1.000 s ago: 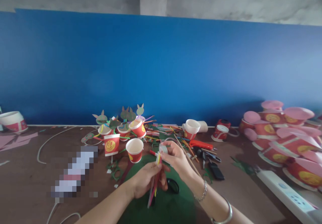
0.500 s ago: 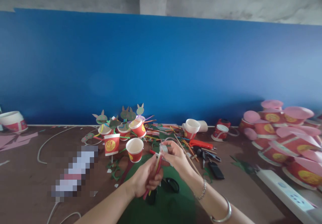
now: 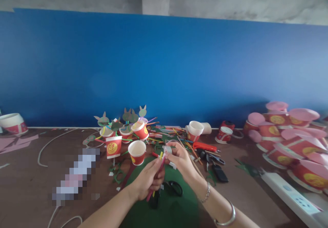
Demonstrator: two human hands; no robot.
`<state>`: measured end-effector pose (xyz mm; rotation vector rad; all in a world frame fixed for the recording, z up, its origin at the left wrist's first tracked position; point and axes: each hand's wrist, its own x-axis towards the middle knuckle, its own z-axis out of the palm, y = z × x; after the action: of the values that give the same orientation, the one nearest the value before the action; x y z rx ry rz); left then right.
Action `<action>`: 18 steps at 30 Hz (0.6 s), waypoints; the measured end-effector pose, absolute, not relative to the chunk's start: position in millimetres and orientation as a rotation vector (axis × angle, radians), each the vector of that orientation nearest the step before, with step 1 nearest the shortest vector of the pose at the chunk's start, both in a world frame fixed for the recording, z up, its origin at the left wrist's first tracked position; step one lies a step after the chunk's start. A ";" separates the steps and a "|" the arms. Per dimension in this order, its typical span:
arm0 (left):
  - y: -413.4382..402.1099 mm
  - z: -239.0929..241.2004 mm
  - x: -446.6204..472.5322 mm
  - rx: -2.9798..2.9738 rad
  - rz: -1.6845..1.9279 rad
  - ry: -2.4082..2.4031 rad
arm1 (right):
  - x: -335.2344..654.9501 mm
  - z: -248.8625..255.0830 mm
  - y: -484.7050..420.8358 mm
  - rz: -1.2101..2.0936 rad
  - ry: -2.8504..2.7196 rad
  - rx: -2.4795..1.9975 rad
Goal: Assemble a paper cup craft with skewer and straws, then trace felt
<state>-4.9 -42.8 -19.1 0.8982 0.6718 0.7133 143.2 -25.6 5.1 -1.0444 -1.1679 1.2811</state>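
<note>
My left hand is closed around thin coloured sticks, pink and yellow, which poke out above and below the fist. Close beside it, my right hand pinches a small whitish striped roll that looks like tape, near the sticks' top ends. Fingers partly hide where roll and sticks meet. Underneath lies a dark green sheet with black-handled scissors on it. Left of my hands stands a red and white paper cup, mouth up.
Cups with green animal-head cutouts stand at the back left. Loose coloured sticks and scraps lie behind my hands. An orange-handled tool, a black object and a white power strip lie to the right, before stacked cups with pink discs.
The sticks have shifted slightly in my left hand, and a yellow end now shows above its fingers. The right hand has moved a little with the roll, staying close by.
</note>
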 end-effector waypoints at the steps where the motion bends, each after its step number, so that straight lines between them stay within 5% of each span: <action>1: -43.1 -18.6 -4.7 0.901 0.723 0.675 | 143.2 5.6 -25.7 1.274 -1.165 -1.053; 18: -43.6 -21.2 -3.7 0.953 0.759 0.716 | 142.2 6.5 -26.0 1.268 -1.209 -1.069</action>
<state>-3.7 -43.6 -21.2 0.9533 0.7160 0.7593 142.2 -26.0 6.5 -1.0687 -1.2085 1.2683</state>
